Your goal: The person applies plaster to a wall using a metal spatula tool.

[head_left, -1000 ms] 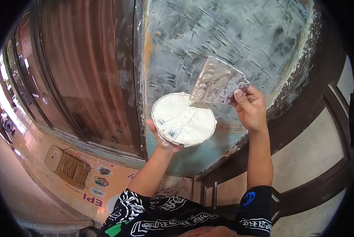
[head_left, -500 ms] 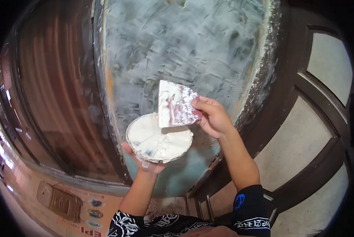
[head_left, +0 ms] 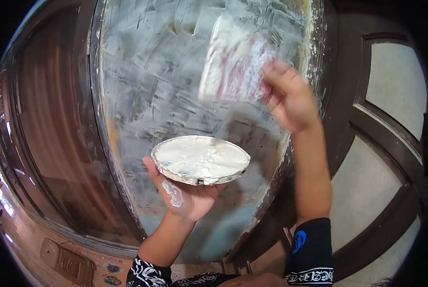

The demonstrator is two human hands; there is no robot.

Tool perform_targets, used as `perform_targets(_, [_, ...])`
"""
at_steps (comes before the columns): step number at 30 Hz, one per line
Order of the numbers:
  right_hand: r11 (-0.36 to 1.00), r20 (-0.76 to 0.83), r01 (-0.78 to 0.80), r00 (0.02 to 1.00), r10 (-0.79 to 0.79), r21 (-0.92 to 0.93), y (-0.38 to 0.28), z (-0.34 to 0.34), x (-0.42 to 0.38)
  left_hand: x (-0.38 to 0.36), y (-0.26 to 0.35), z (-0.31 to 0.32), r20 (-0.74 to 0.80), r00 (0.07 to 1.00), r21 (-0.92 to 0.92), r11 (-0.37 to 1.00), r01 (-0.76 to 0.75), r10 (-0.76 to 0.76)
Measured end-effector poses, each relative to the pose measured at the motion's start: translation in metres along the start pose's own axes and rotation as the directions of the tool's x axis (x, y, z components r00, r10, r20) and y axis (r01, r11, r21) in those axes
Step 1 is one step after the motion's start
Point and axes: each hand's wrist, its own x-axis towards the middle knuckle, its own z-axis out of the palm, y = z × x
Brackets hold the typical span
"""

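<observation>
My left hand (head_left: 190,196) supports a round shallow tray (head_left: 202,181) from below, its thumb at the left rim. White putty (head_left: 199,155) covers the tray's top, and a smear of it sticks to my wrist side. Raised to the upper right, my right hand (head_left: 290,93) grips a flat reddish putty spreader (head_left: 238,67) by its narrow end. White putty coats much of the spreader, thickest along its left edge; motion blurs it a little. Behind both hands stands a grey wall panel (head_left: 142,91) with streaky patches and dark marks.
A dark wooden frame with brown glass (head_left: 56,119) borders the panel at left. On the right is a dark wooden door (head_left: 343,95) with pale panels (head_left: 371,177). A brown plastic stool (head_left: 65,260) stands on the floor at lower left.
My right hand has lifted the spreader up and to the right, off the tray. The tray now looks flatter to my view and sits slightly further right.
</observation>
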Motion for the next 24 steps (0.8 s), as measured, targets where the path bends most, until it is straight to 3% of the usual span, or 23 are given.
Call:
perform_targets(2, [0.977,-0.015,0.201,0.979,-0.203,-0.071,-0.039,-0.006,0.036,0.014,-0.001,0.004,0.068,0.998,0.003,1.000,0.001,-0.001])
perform_targets(3, [0.944,-0.024,0.309,0.949,-0.314,-0.118,-0.058,-0.016,0.060,0.019,0.001,0.000,0.147,0.989,-0.137,0.990,0.036,-0.015])
perform_targets(4, [0.899,-0.031,0.406,0.909,-0.416,-0.165,-0.079,-0.033,0.087,0.022,0.001,0.004,0.155,0.988,-0.131,0.991,0.030,-0.010])
perform_targets(6, [0.812,-0.035,0.528,0.833,-0.552,-0.250,-0.135,-0.100,0.155,0.026,0.002,0.018,0.006,0.998,-0.071,0.995,-0.068,0.068])
perform_targets(8, [0.483,-0.012,0.615,0.610,-0.792,-0.624,-0.183,-0.121,0.227,0.032,0.016,0.021,-0.023,0.991,-0.022,0.991,-0.133,0.133])
perform_targets(9, [0.478,-0.003,0.627,0.605,-0.796,-0.615,-0.191,-0.116,0.238,0.035,0.022,0.018,0.011,0.983,0.018,0.983,-0.182,0.182])
perform_targets(10, [0.170,0.124,0.608,0.411,-0.903,-0.776,-0.194,-0.109,0.250,0.039,0.027,0.019,0.044,0.972,0.060,0.971,-0.231,0.229])
perform_targets(11, [-0.149,0.288,0.498,0.215,-0.933,-0.854,-0.198,-0.102,0.259,0.036,0.032,0.029,-0.025,0.971,0.056,0.970,-0.235,0.237])
perform_targets(12, [-0.148,0.287,0.510,0.204,-0.936,-0.847,-0.201,-0.102,0.268,0.036,0.035,0.032,-0.018,0.968,0.061,0.966,-0.250,0.252])
perform_targets(14, [-0.354,0.456,0.344,0.284,-0.843,-0.870,-0.203,-0.101,0.283,0.036,0.044,0.034,-0.080,0.914,0.134,0.913,-0.385,0.397])
perform_targets(15, [-0.354,0.419,0.240,0.325,-0.848,-0.904,-0.203,-0.101,0.288,0.035,0.048,0.035,-0.005,0.912,0.178,0.898,-0.403,0.411])
perform_targets(16, [-0.354,0.419,0.243,0.320,-0.850,-0.903,-0.202,-0.100,0.289,0.032,0.052,0.035,-0.001,0.910,0.179,0.896,-0.407,0.414])
perform_targets(18, [-0.315,0.283,0.053,0.596,-0.751,-0.948,-0.200,-0.100,0.291,0.027,0.058,0.032,-0.002,0.877,0.219,0.856,-0.468,0.480])
perform_targets(19, [-0.490,0.492,0.157,0.527,-0.693,-0.858,-0.200,-0.126,0.308,0.026,0.059,0.030,-0.032,0.865,0.261,0.840,-0.476,0.501])
perform_targets(20, [-0.493,0.497,0.159,0.520,-0.695,-0.856,-0.204,-0.147,0.323,0.026,0.062,0.028,-0.025,0.863,0.258,0.837,-0.482,0.505])
perform_targets(22, [-0.708,0.734,0.252,0.417,-0.535,-0.659,-0.201,-0.144,0.318,0.022,0.064,0.021,0.052,0.883,0.253,0.849,-0.464,0.467])
perform_targets(23, [-0.552,0.481,0.102,0.636,-0.603,-0.827,-0.199,-0.146,0.311,0.022,0.063,0.017,0.050,0.885,0.250,0.852,-0.460,0.463])
perform_targets(24, [-0.554,0.475,0.094,0.644,-0.600,-0.827,-0.196,-0.154,0.308,0.021,0.063,0.014,0.092,0.896,0.207,0.872,-0.444,0.434])
